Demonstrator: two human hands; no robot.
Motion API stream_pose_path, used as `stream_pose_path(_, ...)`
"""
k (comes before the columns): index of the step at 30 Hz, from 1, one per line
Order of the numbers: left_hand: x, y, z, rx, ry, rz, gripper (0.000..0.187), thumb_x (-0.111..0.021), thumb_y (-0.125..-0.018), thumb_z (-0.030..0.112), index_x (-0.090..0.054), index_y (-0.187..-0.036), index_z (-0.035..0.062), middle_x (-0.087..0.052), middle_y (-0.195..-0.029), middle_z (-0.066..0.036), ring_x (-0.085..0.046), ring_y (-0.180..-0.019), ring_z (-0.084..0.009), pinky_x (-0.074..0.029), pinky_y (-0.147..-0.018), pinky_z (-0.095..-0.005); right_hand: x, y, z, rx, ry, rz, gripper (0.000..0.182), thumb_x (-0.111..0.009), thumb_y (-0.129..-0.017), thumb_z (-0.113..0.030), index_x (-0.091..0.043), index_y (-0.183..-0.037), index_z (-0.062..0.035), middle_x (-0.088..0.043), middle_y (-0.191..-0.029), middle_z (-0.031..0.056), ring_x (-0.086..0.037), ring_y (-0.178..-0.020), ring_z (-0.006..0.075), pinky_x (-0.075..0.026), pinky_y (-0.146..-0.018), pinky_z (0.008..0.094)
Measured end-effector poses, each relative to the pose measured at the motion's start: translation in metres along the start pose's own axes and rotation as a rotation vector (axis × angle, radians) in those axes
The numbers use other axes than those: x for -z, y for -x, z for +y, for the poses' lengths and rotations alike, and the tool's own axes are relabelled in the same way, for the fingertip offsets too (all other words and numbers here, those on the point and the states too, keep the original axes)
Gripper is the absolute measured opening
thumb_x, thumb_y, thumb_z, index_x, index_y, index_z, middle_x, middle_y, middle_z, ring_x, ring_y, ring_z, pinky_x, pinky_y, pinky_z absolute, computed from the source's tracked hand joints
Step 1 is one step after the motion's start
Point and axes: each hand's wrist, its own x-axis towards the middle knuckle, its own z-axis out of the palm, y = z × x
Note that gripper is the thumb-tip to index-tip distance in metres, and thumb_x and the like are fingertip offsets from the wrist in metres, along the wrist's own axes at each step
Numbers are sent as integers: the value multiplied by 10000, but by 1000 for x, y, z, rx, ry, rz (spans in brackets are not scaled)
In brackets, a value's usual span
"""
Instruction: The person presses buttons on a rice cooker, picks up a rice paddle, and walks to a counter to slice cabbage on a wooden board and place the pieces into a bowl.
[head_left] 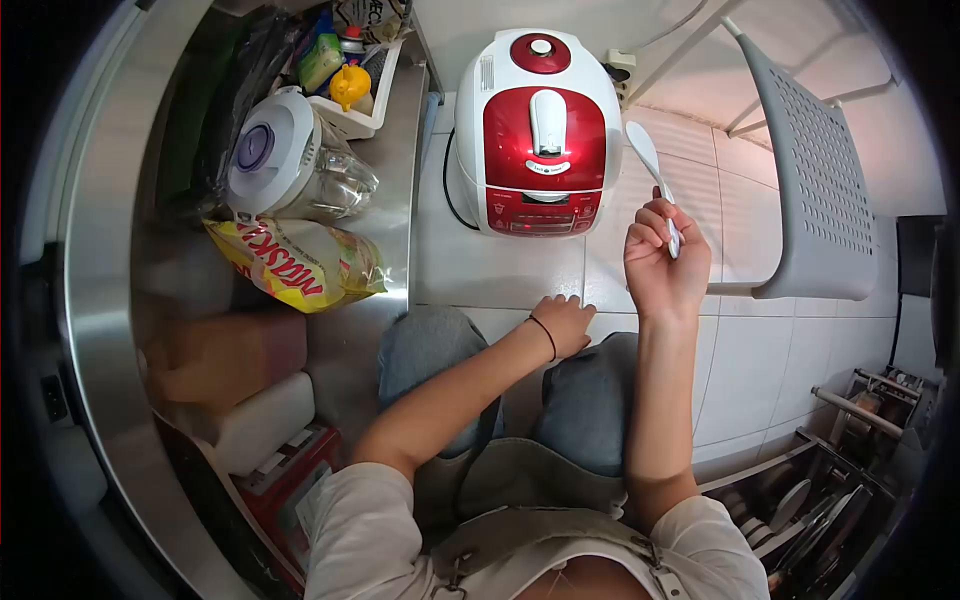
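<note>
My right hand (668,262) is closed around the handle of a white rice spoon (643,147), palm turned up. The spoon's bowl points up and away from me, close to the right side of a red and white rice cooker (545,135). The cooker stands on the tiled floor with its lid down and its front panel facing me. My left hand (563,325) rests near my knees, back of the hand up, a dark band on the wrist. Its fingers are partly foreshortened but look apart, with nothing visible in them. It lies in front of the cooker without touching it.
On the left, a metal shelf (392,225) holds a blender jug (335,180), a yellow packet (300,265) and a white basket (350,122) of packets and bottles. A grey perforated plastic chair (820,170) stands right. A rack with dishes (790,505) sits lower right.
</note>
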Motion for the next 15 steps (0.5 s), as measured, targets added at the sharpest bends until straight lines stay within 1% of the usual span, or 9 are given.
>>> stream_pose_path(4, -2, 2, 1, -15, -7, 18, 492, -645, -840, 331, -524, -1266, 118, -599, -1060, -167, -603, -991, -347, -483, -855, -446, -3, 3, 0, -23, -40, 21, 84, -393, -918, -55, -433, -970, -3, -475, -783, 30, -382, -599, 102, -359, -538, 240)
stream_pose_path(6, -4, 3, 3, -22, -14, 58, 493, -648, -837, 326, -529, -1268, 118, -599, -1051, -160, -603, -990, -343, -482, -855, -444, -4, 4, -1, -32, -48, 23, 114, -383, -925, -57, -440, -998, 9, -472, -784, 29, -383, -600, 100, -359, -540, 238)
stream_pose_path(13, 5, 12, 7, -26, 8, 52, 473, -642, -842, 311, -542, -1255, 104, -596, -1066, -156, -600, -1000, -333, -474, -871, -442, -6, 7, 1, -7, -32, 33, 120, -377, -929, -65, -445, -997, 7, -473, -780, 28, -388, -602, 99, -360, -535, 239)
stream_pose_path(15, 6, 13, 6, -15, 4, 44, 472, -637, -845, 308, -539, -1256, 97, -593, -1073, -157, -597, -1009, -334, -472, -876, -445, -6, 8, 3, 11, -42, 28, 243, -390, -900, -10, -448, -1105, 106, -458, -769, 43, -375, -603, 108, -347, -541, 234)
